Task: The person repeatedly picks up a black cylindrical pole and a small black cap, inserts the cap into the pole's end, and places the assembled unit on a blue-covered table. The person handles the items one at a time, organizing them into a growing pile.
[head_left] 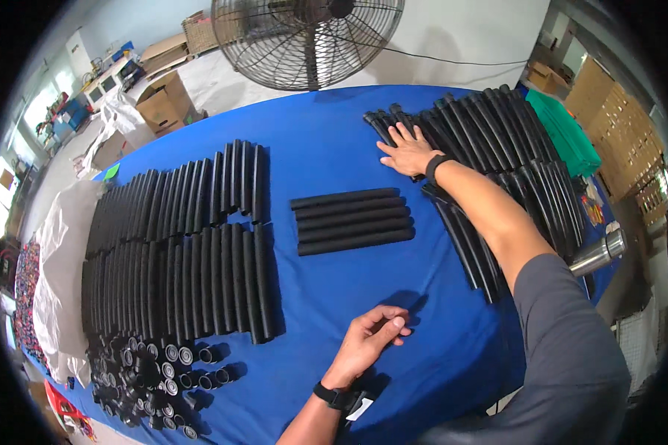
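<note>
A wire-cage fan [311, 55] stands beyond our blue cloth [304, 141]; a green bin [568, 132] and steel flask [597, 254] sit rightward. Our right hand [410, 153] lies spread flat on black capped tubes [473, 126], clutching none. Our left hand [373, 334], half-curled with nothing visible inside, is nearer us than five black tubes [355, 222].

"How is the right hand [408, 150] set?"
"Stretched far forward, back upward, fingers [398, 135] spread apart. The right arm [490, 211] slants inward from the right, reaching long."
"And the left hand [371, 337]?"
"Much nearer the body, its fingers curled loosely, the thumb [387, 331] pointing forward beside them. The left forearm [308, 424] rises from below, angled rightward."
</note>
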`<control>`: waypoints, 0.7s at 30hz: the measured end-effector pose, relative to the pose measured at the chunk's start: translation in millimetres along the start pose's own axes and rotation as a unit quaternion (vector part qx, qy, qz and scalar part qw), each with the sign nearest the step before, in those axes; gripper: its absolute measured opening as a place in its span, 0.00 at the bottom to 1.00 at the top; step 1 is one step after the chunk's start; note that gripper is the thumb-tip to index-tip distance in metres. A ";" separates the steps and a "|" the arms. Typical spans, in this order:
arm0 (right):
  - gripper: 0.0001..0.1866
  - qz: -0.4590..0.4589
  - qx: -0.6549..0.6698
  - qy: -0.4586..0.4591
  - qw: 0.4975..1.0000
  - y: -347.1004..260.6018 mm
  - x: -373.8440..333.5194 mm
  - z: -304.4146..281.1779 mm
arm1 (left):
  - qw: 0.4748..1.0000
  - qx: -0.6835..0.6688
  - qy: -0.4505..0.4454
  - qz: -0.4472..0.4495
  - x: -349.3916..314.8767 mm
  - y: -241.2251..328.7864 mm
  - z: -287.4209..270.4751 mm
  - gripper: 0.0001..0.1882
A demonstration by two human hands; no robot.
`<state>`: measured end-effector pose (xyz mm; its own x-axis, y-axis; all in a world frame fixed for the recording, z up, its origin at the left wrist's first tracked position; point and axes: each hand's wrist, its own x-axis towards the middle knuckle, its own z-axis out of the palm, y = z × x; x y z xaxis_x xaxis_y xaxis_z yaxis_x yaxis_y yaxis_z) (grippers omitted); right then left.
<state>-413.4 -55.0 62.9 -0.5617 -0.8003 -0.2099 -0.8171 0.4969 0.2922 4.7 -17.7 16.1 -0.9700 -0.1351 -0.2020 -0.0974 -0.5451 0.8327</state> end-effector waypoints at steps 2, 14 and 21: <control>0.33 -0.023 0.003 0.008 1.000 1.4 -3.9 -1.9 | 1.000 0.006 -0.001 0.003 -0.3 0.2 -3.5 0.15; 0.52 0.018 0.025 0.074 0.997 41.1 -15.4 11.8 | 1.000 0.019 0.013 0.003 -0.7 4.5 0.0 0.14; 0.38 0.054 0.007 0.032 0.998 92.4 -30.7 18.0 | 1.000 0.018 0.017 0.000 0.7 4.3 3.2 0.14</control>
<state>-474.0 21.6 79.6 -0.6381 -0.7608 -0.1184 -0.7539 0.5861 0.2968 2.9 -17.5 21.1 -0.9619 -0.1643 -0.2186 -0.1052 -0.5154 0.8505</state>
